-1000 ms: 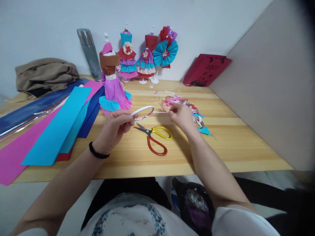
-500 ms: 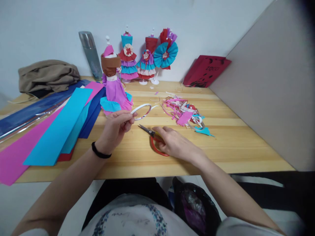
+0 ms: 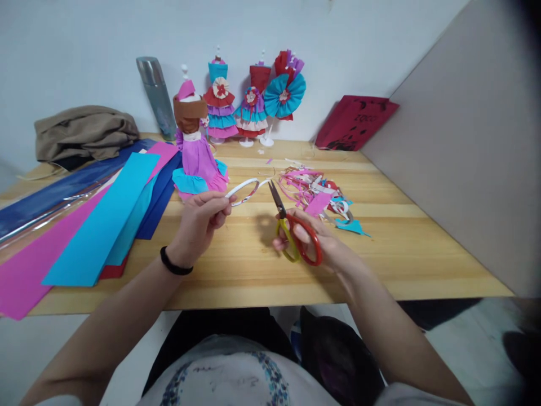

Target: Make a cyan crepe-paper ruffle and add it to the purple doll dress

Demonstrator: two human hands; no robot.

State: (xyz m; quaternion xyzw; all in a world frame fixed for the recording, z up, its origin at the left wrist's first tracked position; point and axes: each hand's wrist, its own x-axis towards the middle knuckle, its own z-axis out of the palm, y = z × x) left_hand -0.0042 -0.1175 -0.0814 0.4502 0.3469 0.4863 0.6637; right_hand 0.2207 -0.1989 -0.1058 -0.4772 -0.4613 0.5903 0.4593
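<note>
Between thumb and fingers, my left hand (image 3: 206, 217) pinches a thin white strip (image 3: 243, 185) that curls into a loop, its free end pointing right. My right hand (image 3: 315, 234) grips a pair of scissors (image 3: 279, 206) with one red and one yellow handle, raised over the table. The dark blades point up and away, and their tips lie at the strip's free end; whether they touch it I cannot tell. Just beyond my left hand stands a small dress form (image 3: 192, 141) in a brown top and a purple, pink and blue crepe paper skirt.
Coloured paper sheets (image 3: 101, 220) spread across the left of the table, near a brown cloth (image 3: 87, 132) and a flask (image 3: 156, 96). Several more dressed forms (image 3: 221, 101) line the wall. Paper scraps (image 3: 315, 194) lie right of centre, a red bag (image 3: 355, 124) behind them.
My right hand has lifted the scissors off the table, turned them upright and brought the tips to the strip's free end. My left hand has stayed almost still.
</note>
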